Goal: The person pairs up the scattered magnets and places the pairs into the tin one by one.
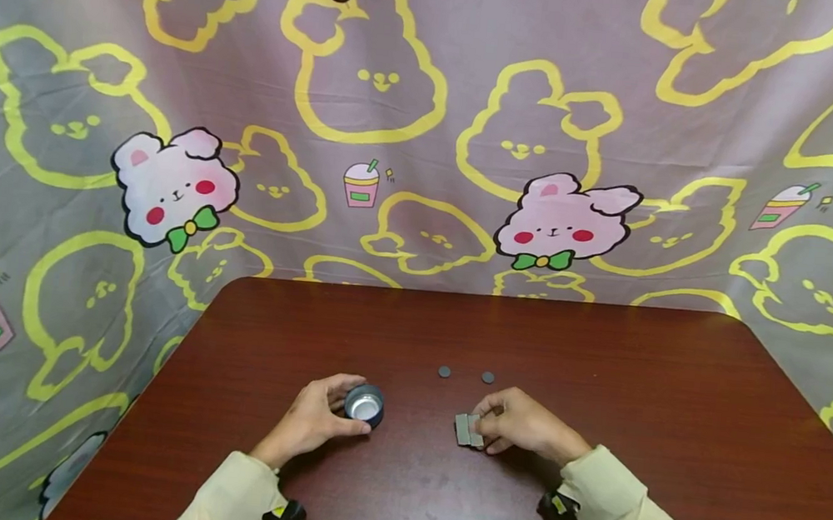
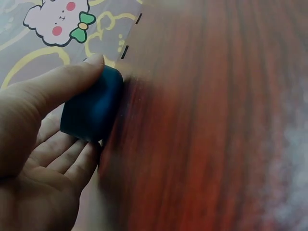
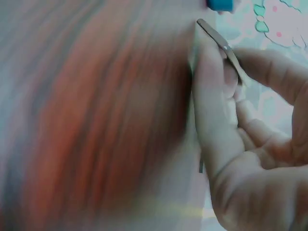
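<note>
My left hand (image 1: 309,415) holds a small round dark-blue container (image 1: 365,406) between thumb and fingers, its silvery inside facing up toward the head camera. In the left wrist view the thumb lies along one side of the container (image 2: 94,106) and the fingers are curled under the other. To the right, my right hand (image 1: 524,425) pinches a small flat grey piece (image 1: 469,430) that looks like two rectangles side by side. Edge-on in the right wrist view, the grey piece (image 3: 222,44) is thin and slightly bent at the middle.
Two small dark discs (image 1: 444,371) lie side by side on the brown wooden table (image 1: 640,365), beyond the hands. A patterned curtain (image 1: 433,169) hangs behind the table's far edge. A black wrist camera (image 1: 286,519) sits below each sleeve cuff.
</note>
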A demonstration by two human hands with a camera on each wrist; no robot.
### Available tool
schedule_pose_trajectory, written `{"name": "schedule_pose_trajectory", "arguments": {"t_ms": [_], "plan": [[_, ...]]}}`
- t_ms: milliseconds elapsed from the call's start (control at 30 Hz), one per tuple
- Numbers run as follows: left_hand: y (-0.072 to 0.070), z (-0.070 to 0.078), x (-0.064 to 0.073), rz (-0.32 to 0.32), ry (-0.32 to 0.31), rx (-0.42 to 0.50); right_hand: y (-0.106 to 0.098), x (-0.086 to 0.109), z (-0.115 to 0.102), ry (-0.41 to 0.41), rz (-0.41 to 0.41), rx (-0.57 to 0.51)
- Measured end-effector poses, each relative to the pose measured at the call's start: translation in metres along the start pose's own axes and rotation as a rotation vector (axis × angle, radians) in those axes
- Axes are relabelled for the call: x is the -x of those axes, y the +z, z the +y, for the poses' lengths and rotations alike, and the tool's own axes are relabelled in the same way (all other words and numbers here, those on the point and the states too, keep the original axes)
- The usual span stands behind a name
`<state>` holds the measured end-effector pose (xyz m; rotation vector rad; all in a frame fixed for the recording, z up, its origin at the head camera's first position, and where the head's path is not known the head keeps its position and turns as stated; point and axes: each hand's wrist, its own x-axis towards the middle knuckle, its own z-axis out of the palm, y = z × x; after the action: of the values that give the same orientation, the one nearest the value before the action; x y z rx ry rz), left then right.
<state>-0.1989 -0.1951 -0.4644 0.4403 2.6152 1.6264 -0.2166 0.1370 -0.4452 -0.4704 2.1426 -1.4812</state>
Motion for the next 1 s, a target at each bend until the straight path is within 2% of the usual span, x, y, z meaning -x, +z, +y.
{"name": "schedule_pose_trajectory", "arguments": {"t_ms": [100,200,533,733,1000], "plan": [[0.0,-0.002,0.0,-0.002,0.004,0.002,0.001,-0.001,-0.001,0.062,-0.014,-0.173],[0.001,-0.004,0.0,-0.003,0.008,0.003,0.002,-0.003,-0.004,0.07,-0.023,-0.242],[0.001,-0.005,-0.001,0.006,-0.011,0.003,0.011,-0.016,-0.017,0.021,0.048,-0.309],[0.0,-0.004,0.0,0.009,-0.012,0.005,0.018,-0.025,-0.02,0.011,0.055,-0.356],[-0.001,-0.004,0.001,0.01,-0.012,0.016,0.028,-0.033,-0.025,0.005,0.055,-0.367]]}}
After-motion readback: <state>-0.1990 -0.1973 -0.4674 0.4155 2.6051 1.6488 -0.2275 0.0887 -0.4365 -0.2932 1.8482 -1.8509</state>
